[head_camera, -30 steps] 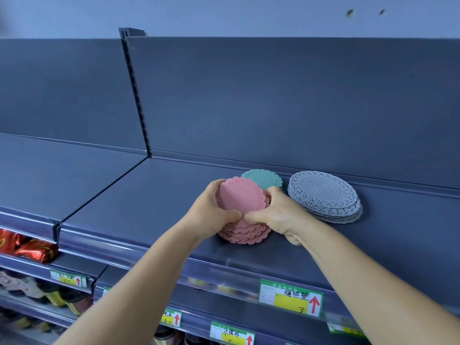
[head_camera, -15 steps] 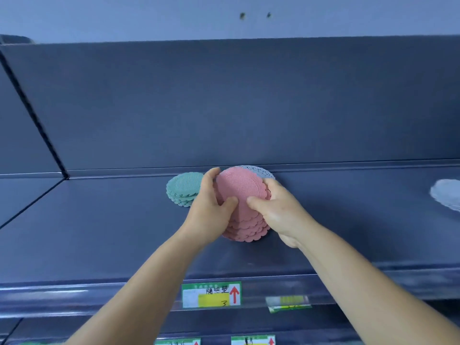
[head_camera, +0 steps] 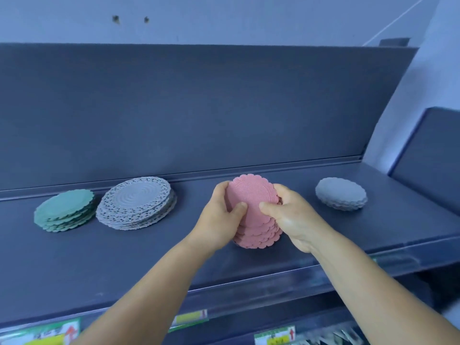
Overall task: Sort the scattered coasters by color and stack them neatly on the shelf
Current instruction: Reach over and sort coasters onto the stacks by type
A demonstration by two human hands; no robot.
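Observation:
A stack of pink scalloped coasters (head_camera: 254, 195) is held between both hands over the dark shelf (head_camera: 149, 250), its lower end at the shelf surface. My left hand (head_camera: 219, 215) grips its left side, thumb on the top coaster. My right hand (head_camera: 291, 215) grips the right side, thumb also on top. A green coaster stack (head_camera: 64, 210) lies at the far left. Beside it sits a wide stack of grey lacy coasters (head_camera: 137, 201). A small grey coaster stack (head_camera: 341, 194) rests to the right of my hands.
The shelf's back panel (head_camera: 199, 108) rises behind the stacks. Its right end meets a wall (head_camera: 423, 95) and another dark panel (head_camera: 433, 150). Price labels (head_camera: 273, 336) line the front rail below. Bare shelf lies between the pink stack and each grey stack.
The view has swung to the right and both hands have carried the pink stack rightward along the shelf. The green and lacy grey stacks now lie well left, and the small grey stack is close.

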